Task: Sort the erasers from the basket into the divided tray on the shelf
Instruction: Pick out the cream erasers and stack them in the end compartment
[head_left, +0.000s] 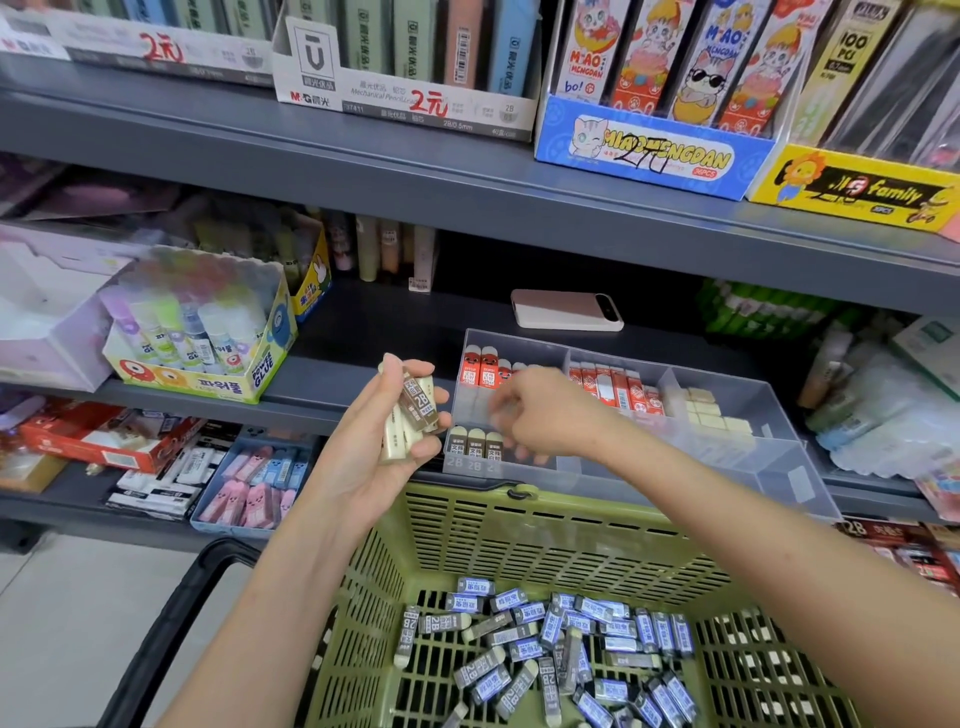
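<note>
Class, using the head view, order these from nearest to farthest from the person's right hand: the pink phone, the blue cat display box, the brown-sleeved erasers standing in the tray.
1. Brown-sleeved erasers, front left compartment of the tray, just beside the right hand.
2. Pink phone, flat on the same shelf, behind the tray.
3. Blue cat display box, on the shelf above.

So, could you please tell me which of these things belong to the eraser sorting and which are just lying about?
Part of the job: green basket; loose erasers in it; divided tray; brown-sleeved erasers held in the left hand; right hand at the tray.
Lying about: phone; glue stick box; pink erasers on the lower shelf.
</note>
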